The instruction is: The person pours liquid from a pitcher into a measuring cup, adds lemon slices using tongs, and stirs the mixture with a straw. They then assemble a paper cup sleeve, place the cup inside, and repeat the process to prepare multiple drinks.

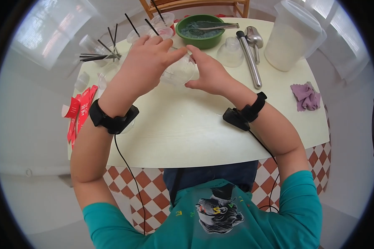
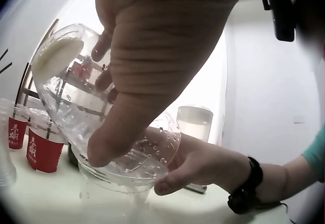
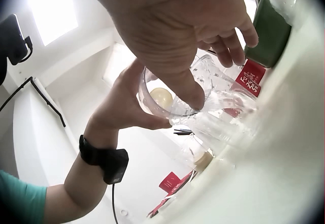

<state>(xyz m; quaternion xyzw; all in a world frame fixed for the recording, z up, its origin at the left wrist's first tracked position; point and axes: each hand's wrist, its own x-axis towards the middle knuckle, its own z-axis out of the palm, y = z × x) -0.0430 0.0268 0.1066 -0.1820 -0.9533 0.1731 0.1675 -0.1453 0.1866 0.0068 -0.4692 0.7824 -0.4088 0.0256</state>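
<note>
My left hand grips a clear plastic shaker, tilted with its mouth low. Ice and water drops show inside, and a pale round end sits at its upper left in the left wrist view. Right under the mouth stands a clear plastic cup on the table. My right hand holds around the cup's upper part, its thumb at the rim in the left wrist view. In the head view the left hand covers much of the shaker.
Cups with red sleeves and black straws stand behind. A green bowl, clear shaker top, metal muddler, scoop and pitcher line the back right. Purple cloth lies right, flat red sleeves left.
</note>
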